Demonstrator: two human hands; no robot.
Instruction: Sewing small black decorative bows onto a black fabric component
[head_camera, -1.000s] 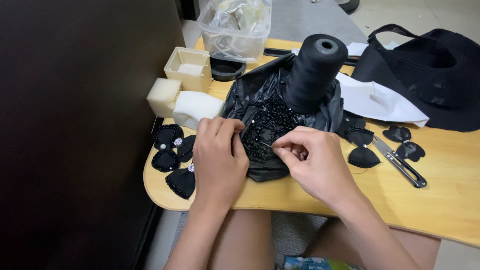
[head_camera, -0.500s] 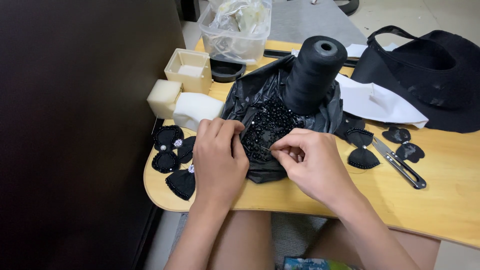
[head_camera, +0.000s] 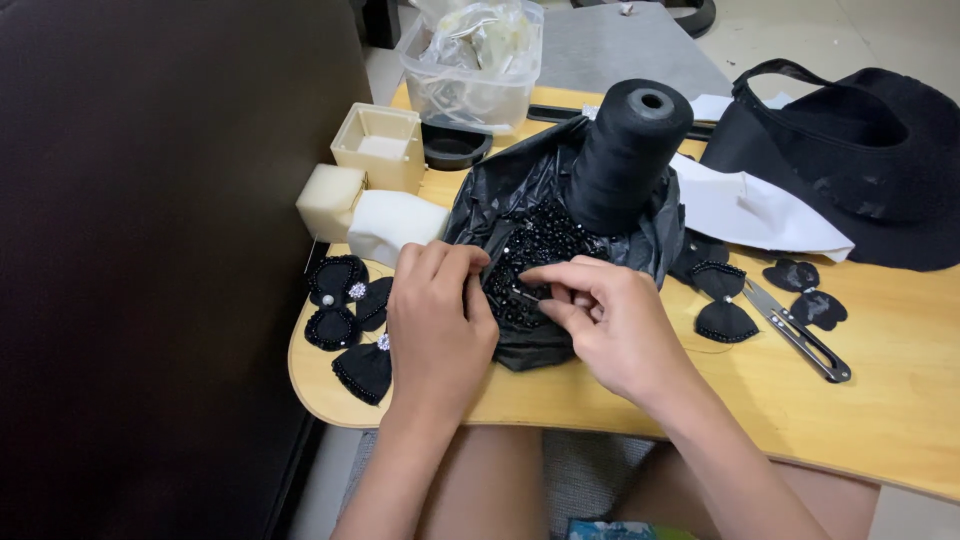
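Both hands pinch over the black beads (head_camera: 535, 250) heaped on a black plastic bag (head_camera: 520, 195) mid-worktop: left hand (head_camera: 435, 320) bracing, right hand (head_camera: 610, 320) gripping something small; a nudge could scatter beads off the worktop (head_camera: 900, 400) edge

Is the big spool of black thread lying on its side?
No, the spool of black thread stands upright on the black plastic bag, its hollow top facing up.

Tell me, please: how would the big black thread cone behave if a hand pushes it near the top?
The thread cone stands tall on crumpled black plastic, not on bare table, so it would probably tip rather than slide. Its round tapered shape suggests it would then roll in a curve. The full winding suggests it is fairly heavy for its size.
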